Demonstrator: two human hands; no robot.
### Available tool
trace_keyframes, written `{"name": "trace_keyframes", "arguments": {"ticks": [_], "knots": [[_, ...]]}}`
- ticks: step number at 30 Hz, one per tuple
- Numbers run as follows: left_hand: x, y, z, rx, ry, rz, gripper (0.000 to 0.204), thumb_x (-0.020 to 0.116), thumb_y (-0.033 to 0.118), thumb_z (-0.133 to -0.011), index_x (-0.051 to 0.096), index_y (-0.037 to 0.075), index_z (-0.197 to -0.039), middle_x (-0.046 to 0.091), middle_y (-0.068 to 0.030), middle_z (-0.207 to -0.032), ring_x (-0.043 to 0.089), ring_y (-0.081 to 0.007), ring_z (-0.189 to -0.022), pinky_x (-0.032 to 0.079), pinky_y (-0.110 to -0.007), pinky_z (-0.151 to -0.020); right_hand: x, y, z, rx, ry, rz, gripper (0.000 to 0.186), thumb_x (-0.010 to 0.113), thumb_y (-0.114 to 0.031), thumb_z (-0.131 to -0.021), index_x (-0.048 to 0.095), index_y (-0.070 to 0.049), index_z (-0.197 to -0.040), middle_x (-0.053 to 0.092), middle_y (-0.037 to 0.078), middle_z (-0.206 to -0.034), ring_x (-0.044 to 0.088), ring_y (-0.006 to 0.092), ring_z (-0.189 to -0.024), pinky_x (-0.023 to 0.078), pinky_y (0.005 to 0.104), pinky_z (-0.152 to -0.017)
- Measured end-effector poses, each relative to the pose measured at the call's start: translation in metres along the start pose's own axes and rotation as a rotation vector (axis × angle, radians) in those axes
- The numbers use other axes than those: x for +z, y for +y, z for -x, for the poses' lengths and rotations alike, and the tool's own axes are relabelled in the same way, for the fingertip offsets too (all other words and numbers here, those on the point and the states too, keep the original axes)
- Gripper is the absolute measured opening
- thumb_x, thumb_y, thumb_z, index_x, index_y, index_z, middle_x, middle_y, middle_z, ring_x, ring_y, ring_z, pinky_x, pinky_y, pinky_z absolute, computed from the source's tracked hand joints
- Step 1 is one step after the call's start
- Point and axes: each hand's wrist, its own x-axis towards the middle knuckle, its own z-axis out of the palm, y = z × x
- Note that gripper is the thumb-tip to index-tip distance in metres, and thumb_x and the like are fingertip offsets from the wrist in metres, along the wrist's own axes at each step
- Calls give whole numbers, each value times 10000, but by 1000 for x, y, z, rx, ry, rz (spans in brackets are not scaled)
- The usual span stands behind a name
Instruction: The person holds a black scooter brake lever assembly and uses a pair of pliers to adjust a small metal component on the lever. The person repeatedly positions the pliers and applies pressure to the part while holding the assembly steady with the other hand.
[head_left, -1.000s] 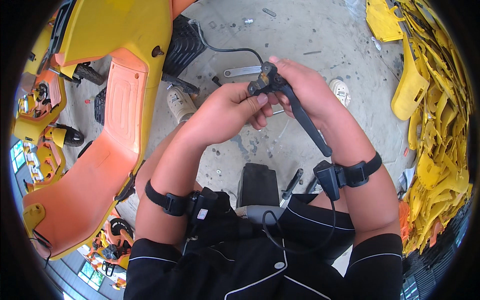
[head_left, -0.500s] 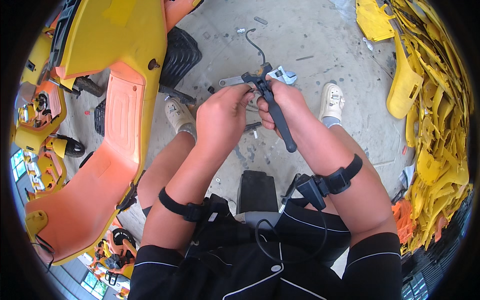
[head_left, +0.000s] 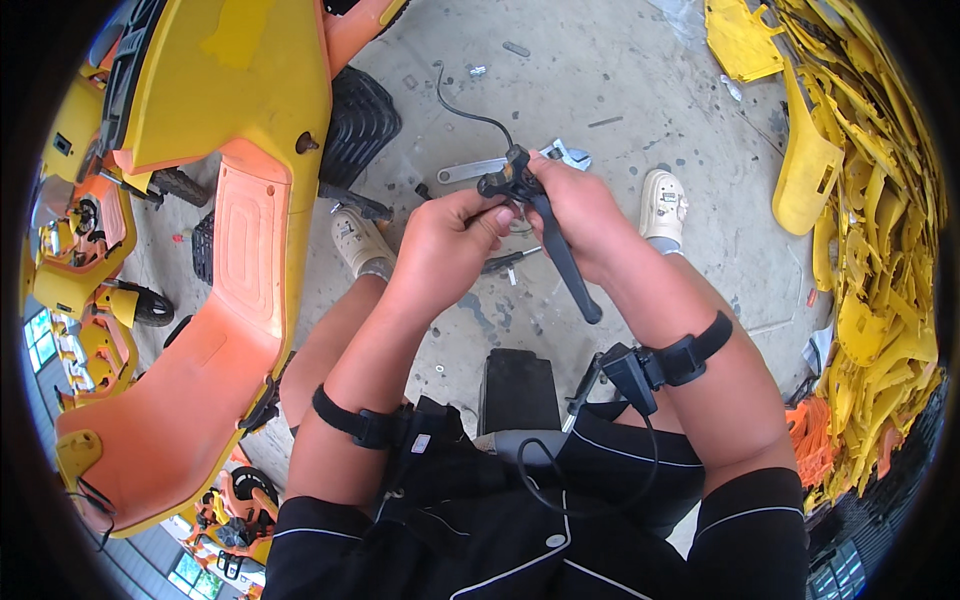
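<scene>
A black brake lever (head_left: 571, 262) is held in front of me above the floor, its long blade slanting down to the right. From its head a thin black cable (head_left: 470, 114) curves up and away to the left. My right hand (head_left: 582, 208) is closed round the lever near its head, thumb along the upper side. My left hand (head_left: 440, 245) is closed in a pinch right against the left side of the head. Whatever lies between its thumb and forefinger is too small or hidden to make out.
An adjustable wrench (head_left: 472, 171) lies on the floor beyond my hands. A yellow and orange vehicle body (head_left: 248, 235) stands close on my left. Yellow plastic panels (head_left: 875, 270) are heaped on the right. A black box-shaped thing (head_left: 520, 390) is between my legs.
The lever's head has tipped toward me and shifted slightly left, so its cable now reaches farther left. My left fingers have shifted their pinch beside the head; the right hand keeps its hold.
</scene>
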Motion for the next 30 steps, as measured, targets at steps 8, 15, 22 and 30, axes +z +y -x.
{"name": "trace_keyframes", "arguments": {"ticks": [8, 15, 22, 30], "knots": [[16, 5, 2, 317, 367, -394, 142, 732, 94, -850, 713, -6, -949, 703, -153, -839, 689, -252, -744, 521, -330, -678, 5, 4, 0, 177, 35, -159, 434, 441, -393, -1026, 543, -52, -779, 489, 30, -586, 411, 157, -430, 312, 337, -423], [-1, -3, -11, 101, 29, -40, 280, 713, 164, -912, 655, -45, -1088, 696, -98, -850, 640, -151, -782, 505, -302, -706, 4, -5, -3, 142, 81, -84, 399, 482, -417, -1021, 549, -81, -817, 511, 13, -594, 457, 141, -467, 373, 313, -432], [-9, 11, -7, -20, -70, 51, 545, 658, 252, -974, 439, -35, -1382, 647, -72, -958, 571, -112, -825, 486, -269, -739, 5, -7, -8, 104, 3, -25, 334, 500, -357, -1027, 597, -69, -887, 524, 4, -656, 471, 104, -554, 383, 270, -502], [-22, -1, -12, 131, 5, 212, 543, 658, 284, -974, 445, -35, -1358, 661, -96, -1030, 612, -125, -955, 497, -280, -850, 31, -10, -21, 42, -85, 17, 301, 478, -332, -1039, 609, -73, -958, 546, 7, -764, 475, 93, -633, 403, 266, -596]]}}
